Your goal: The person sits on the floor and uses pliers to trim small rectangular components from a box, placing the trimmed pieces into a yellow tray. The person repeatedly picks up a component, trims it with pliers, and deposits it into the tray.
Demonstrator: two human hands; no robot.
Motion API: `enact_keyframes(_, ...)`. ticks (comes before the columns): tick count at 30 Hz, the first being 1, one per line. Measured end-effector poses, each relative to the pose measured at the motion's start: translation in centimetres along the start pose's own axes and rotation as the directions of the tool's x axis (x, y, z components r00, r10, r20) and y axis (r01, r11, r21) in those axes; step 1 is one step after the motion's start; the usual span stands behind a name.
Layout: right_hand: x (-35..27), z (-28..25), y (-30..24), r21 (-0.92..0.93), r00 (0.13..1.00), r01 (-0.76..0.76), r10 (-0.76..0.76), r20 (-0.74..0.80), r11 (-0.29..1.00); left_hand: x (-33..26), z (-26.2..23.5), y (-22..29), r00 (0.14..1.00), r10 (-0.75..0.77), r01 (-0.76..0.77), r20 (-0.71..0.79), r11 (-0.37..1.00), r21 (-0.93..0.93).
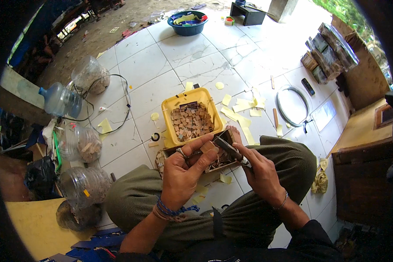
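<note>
Dark shirt (pixel 266 251) fills six o'clock, while the left hand (pixel 181 179) pinches a brown tile (pixel 207 147), likely light, stiff, best held edgewise, and the right hand (pixel 264 177) clasps a plier-like tool (pixel 228 149).

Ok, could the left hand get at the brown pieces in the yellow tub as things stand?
Probably yes: the yellow tub is uncovered just beyond the left hand, its brown pieces exposed. That hand pinches a small flat piece, though, and may need to free itself first.
</note>
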State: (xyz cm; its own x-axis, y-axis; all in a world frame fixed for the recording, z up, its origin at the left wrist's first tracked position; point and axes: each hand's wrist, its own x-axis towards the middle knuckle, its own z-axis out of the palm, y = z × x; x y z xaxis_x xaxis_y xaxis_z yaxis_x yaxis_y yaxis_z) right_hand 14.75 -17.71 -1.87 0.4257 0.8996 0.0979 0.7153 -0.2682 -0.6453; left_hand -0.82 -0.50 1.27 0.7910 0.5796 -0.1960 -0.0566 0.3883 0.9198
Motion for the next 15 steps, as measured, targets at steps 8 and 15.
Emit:
enact_keyframes(8, -0.31, -0.05, 0.28, -0.028, 1.000, -0.008, 0.007, -0.030, 1.000, 0.19, 0.48, -0.20, 1.000, -0.010, 0.010, -0.007, 1.000, -0.001)
enact_keyframes(15, -0.32, -0.14, 0.24, -0.022, 0.997, 0.014, -0.015, -0.079, 1.000, 0.26, 0.50, -0.33, 0.999, -0.023, 0.023, 0.040, 1.000, 0.003)
